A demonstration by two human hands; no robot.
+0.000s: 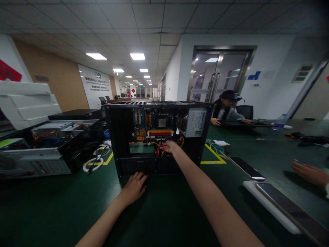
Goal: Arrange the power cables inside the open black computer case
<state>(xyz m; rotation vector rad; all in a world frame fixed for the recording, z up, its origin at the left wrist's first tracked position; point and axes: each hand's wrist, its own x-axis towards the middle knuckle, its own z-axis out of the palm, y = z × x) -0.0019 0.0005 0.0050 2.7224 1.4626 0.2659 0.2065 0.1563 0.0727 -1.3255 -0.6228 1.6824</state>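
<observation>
An open black computer case [136, 166] stands upright on the green table before me. Inside it a motherboard [161, 122] faces me, with a power supply [196, 122] at the upper right. My right hand [169, 146] reaches into the lower middle of the case, its fingers closed on a bundle of red, yellow and black cables [158, 150]. My left hand [135, 187] lies on the table with fingers stretched out, the tips against the bottom front edge of the case.
Opened computer cases [43, 161] and a white cable coil [93, 164] lie to the left. To the right are phones [246, 168], a white slab [269, 206] and another person's hand [309, 173]. A co-worker [227, 108] sits across the table near a plastic bottle [281, 121].
</observation>
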